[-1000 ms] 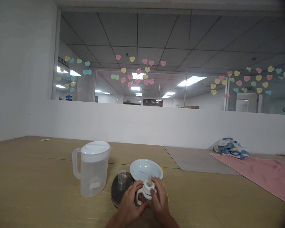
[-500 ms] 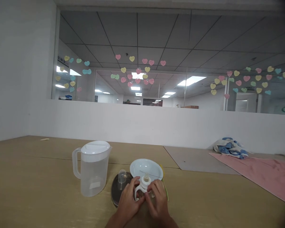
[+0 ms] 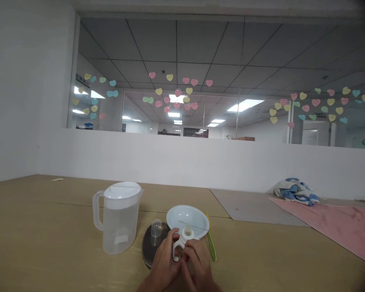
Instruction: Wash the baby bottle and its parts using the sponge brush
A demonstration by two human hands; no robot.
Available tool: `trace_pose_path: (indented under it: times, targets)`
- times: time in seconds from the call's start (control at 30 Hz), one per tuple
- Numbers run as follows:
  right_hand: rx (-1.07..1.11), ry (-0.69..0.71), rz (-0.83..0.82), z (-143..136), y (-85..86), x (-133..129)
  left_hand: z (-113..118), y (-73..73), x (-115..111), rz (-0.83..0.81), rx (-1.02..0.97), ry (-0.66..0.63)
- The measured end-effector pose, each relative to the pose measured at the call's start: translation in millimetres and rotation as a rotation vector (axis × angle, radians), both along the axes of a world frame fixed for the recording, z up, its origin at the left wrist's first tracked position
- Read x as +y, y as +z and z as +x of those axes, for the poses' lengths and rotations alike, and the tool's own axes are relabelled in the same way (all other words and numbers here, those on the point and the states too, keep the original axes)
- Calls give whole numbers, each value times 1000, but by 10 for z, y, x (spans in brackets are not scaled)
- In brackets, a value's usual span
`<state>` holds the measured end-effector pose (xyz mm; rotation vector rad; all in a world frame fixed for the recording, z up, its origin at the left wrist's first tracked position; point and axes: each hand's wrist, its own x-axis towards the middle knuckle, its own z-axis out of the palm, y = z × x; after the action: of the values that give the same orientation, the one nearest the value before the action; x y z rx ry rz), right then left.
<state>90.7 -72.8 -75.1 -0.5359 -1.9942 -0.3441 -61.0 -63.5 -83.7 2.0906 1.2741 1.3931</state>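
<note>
A baby bottle with a white collar, a clear nipple and a white side handle stands upright between my hands. My left hand is closed around its left side, by the handle. From the right, my right hand has its fingers bent against the collar and handle; the bottle's lower body is hidden behind the hands. Just left, a clear dome cap sits on a dark round dish. A white bowl with a thin stick-like thing in it is right behind the bottle.
A lidded clear pitcher stands to the left. A green-handled tool lies right of the bowl. Farther right are a pink cloth, a grey mat and a crumpled blue-and-white cloth by the wall.
My right hand has shifted left and its fingers have curled in closer on the bottle, uncovering more of the green tool. My left hand stays on the bottle. The view has tilted slightly.
</note>
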Motion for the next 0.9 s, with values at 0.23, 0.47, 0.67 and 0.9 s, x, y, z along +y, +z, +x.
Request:
trace_pose_path:
  times: [0.23, 0.47, 0.67, 0.9]
  targets:
    - [125, 60, 78, -80, -6, 8, 18, 87, -65, -13, -6, 20]
    - [477, -214, -56, -84, -130, 184, 11, 79, -62, 37, 27, 15]
    - [438, -201, -82, -66, -184, 226, 4, 46, -35, 87, 68, 8]
    - [494, -166, -215, -32, -192, 268, 22, 74, -65, 50, 97, 17]
